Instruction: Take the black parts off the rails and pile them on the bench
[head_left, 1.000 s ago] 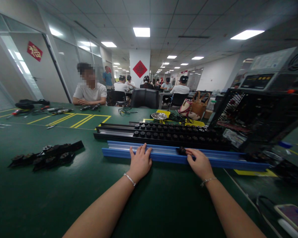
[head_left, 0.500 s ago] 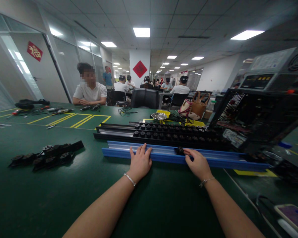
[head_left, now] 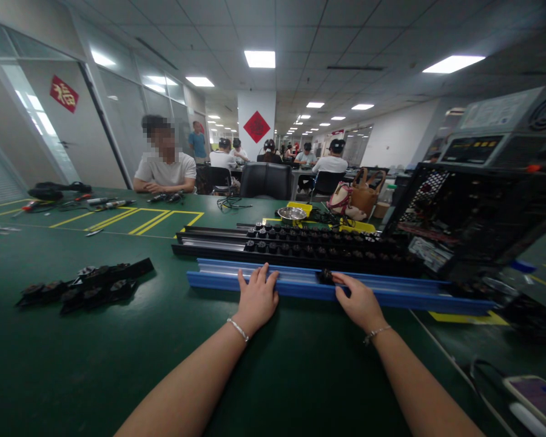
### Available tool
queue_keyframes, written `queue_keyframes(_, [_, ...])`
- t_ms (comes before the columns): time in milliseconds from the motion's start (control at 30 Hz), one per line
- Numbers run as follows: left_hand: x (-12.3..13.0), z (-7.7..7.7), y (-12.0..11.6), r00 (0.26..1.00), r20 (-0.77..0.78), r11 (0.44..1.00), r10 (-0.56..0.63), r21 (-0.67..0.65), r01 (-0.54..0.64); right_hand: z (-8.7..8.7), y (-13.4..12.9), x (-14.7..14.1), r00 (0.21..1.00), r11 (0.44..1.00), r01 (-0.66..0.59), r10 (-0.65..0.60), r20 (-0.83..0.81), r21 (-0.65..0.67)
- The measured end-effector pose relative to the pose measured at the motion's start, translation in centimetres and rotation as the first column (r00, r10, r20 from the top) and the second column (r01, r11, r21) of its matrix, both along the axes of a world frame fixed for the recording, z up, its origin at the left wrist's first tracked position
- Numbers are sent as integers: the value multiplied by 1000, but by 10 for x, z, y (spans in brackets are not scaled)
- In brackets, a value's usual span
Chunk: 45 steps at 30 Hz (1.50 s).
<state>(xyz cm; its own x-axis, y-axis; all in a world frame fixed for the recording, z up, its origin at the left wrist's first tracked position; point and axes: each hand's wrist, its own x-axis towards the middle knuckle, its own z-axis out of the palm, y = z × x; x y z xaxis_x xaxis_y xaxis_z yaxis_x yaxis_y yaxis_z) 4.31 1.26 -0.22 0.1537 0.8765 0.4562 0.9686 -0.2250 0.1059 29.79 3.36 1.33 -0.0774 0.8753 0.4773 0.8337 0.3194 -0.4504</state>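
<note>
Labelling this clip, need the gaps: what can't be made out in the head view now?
All head view:
- Small black part: fine shape, too small and dark.
- Right hand's grip: fingers overlap the part, so pinching or only touching is unclear.
- Floor of the blue rail behind the left hand: hidden by fingers.
- Open computer case's interior: dark, blurred.
- Phone's far end: cut off by right edge.

At twelve o'clock we see a plain blue rail [head_left: 215, 282] and a black part [head_left: 324, 277] on our green table [head_left: 73, 364]. Yellow tape [head_left: 188, 213] makes stripes at eleven, gold lettering marks red paper [head_left: 64, 94] at ten.
</note>
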Motion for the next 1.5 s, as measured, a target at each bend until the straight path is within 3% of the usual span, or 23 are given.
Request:
queue_keyframes(767, [0,-1,1,1000,-8,1000,3,1,-3,9,-7,-14,997,993,-31,39,69,-111])
queue_keyframes(1500, [0,-2,1,1000,-17,1000,6,-1,-6,4,-5,-17,990,993,-71,82,119,-89])
